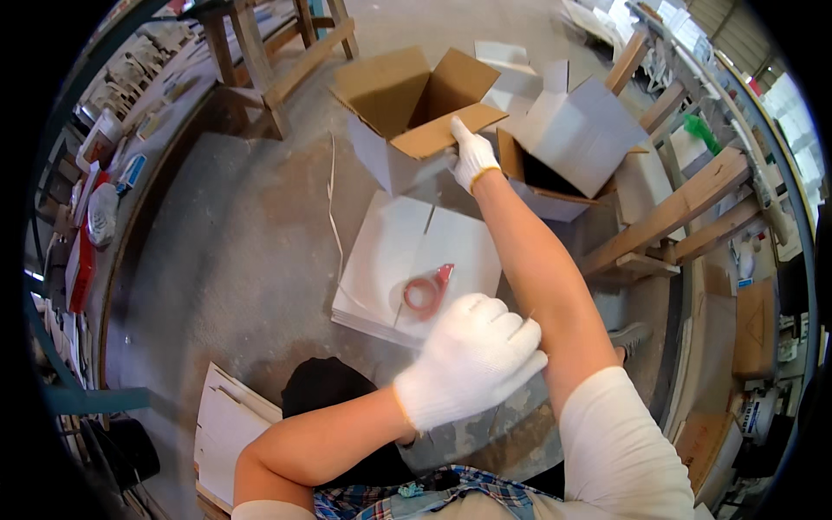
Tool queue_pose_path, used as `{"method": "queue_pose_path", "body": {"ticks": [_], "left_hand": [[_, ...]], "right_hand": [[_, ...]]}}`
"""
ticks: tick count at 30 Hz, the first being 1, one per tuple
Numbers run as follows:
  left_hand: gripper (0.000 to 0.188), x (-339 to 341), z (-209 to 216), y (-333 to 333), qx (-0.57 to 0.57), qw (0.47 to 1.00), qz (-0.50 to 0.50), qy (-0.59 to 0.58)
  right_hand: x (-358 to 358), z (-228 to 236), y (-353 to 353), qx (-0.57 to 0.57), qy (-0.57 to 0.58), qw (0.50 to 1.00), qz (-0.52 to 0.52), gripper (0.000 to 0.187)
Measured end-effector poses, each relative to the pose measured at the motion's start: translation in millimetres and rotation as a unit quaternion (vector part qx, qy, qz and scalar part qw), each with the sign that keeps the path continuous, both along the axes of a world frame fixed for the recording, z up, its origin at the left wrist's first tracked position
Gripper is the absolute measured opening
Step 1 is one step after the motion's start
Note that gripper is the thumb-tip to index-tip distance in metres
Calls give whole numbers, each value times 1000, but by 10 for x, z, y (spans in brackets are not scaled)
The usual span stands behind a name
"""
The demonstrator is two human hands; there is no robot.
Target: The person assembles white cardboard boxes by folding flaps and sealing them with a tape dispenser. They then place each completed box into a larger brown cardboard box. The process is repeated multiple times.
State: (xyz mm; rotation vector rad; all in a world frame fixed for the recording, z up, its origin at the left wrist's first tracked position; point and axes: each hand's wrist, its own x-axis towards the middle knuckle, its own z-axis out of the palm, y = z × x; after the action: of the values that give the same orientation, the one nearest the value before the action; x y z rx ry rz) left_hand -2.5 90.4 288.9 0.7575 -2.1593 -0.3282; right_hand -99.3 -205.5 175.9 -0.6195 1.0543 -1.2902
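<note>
My right hand (pixel 474 154), in a white knitted glove with a yellow cuff edge, reaches far forward. Its fingers close on the near flap of an open cardboard box (pixel 381 160), white outside and brown inside. My left hand (pixel 472 360), gloved the same way, is curled beside my right forearm; what it holds, if anything, is hidden. Just beyond it, a red tape dispenser (pixel 440 282) with a tape roll lies on a stack of flat white cardboard (pixel 373 260) on the floor.
A second open white box (pixel 550 206) stands right of the first. Wooden trestle legs (pixel 685 204) rise at the right, and a wooden stand (pixel 260 69) at the far left. A cluttered bench (pixel 165 147) runs along the left. More flat cardboard (pixel 230 425) lies near my left side.
</note>
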Motion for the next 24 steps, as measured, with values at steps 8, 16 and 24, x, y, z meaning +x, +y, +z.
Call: {"method": "queue_pose_path", "body": {"ticks": [8, 16, 24], "left_hand": [[21, 51, -169, -26, 45, 998, 3, -33], [29, 38, -285, 107, 186, 950, -78, -239], [35, 40, -584, 308, 214, 897, -123, -367]], "right_hand": [[-344, -1020, 353, 99, 77, 984, 128, 33], [-1556, -2142, 1415, 143, 624, 765, 72, 54], [-1213, -2366, 2659, 230, 554, 796, 81, 66]]}}
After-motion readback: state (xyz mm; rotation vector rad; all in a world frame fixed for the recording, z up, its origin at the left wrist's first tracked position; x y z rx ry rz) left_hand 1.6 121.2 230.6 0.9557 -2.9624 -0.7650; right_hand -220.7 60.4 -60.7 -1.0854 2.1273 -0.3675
